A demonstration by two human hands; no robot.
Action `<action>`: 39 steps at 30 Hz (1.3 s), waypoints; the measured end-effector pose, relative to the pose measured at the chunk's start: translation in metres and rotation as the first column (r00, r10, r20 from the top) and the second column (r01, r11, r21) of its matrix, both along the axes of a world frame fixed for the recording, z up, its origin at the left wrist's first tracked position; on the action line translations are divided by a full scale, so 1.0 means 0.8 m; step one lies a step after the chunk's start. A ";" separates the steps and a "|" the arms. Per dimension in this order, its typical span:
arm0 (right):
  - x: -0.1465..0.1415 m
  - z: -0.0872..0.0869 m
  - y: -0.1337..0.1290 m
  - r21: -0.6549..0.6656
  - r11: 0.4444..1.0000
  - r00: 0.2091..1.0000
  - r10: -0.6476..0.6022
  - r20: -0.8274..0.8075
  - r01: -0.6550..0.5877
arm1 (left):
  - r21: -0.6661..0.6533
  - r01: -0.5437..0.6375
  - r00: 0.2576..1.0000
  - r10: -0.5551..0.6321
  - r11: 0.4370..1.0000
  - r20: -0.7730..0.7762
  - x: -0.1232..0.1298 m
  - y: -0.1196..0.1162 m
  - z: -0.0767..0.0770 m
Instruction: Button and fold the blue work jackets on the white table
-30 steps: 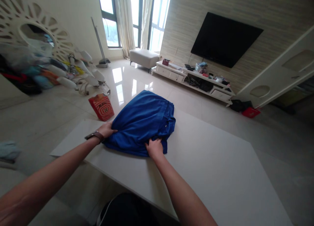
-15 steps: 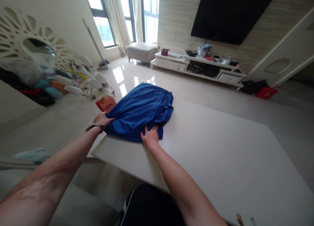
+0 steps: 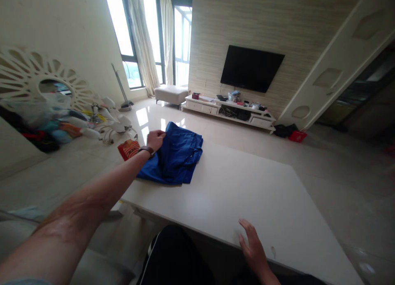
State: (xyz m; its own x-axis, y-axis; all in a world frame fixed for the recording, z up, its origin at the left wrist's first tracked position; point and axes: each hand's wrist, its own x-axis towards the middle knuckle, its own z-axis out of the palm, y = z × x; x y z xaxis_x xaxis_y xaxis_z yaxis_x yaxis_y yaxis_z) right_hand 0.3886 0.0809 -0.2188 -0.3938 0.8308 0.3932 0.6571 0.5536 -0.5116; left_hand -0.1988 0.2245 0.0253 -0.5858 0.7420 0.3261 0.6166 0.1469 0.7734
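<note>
Left hand (image 3: 156, 140) clamped on blue garment (image 3: 182, 153), dark strap (image 3: 147, 150) at wrist. Right hand (image 3: 253, 246) well apart from it, fingers spread, over the white table's (image 3: 247, 186) near edge. Garment lies folded on table's left end, waistband facing table's middle. Red bag (image 3: 127, 149) just past table's left end. White cabinet (image 3: 200, 106) and wall TV (image 3: 253, 68) beyond table's far side.
</note>
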 end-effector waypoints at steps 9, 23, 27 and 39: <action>0.123 0.008 -0.095 -0.039 0.964 0.944 -0.266 -0.196 0.263 | 0.125 0.749 0.662 -0.742 0.650 -0.110 0.379 -0.065 0.060; 0.160 -0.006 -0.159 -0.148 0.942 0.952 -0.288 0.109 0.302 | -0.666 0.363 0.735 -0.639 0.652 -0.226 0.348 -0.345 -0.236; 0.094 0.019 -0.121 -0.099 0.984 0.972 -0.126 0.199 0.148 | -0.602 0.351 0.717 -0.619 0.717 -0.320 0.357 -0.391 -0.239; 0.025 0.033 -0.017 -0.120 0.990 0.855 0.004 0.518 0.068 | -0.587 0.330 0.738 -0.590 0.739 -0.328 0.368 -0.397 -0.229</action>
State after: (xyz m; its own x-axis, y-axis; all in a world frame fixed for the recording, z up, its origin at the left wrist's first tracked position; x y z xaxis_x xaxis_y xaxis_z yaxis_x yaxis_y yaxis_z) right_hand 0.4083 0.0670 -0.1922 -0.4819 0.8758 0.0293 0.8627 0.4800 -0.1594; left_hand 0.0958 -0.0930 -0.1582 0.0044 1.0000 -0.0024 0.9587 -0.0035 0.2843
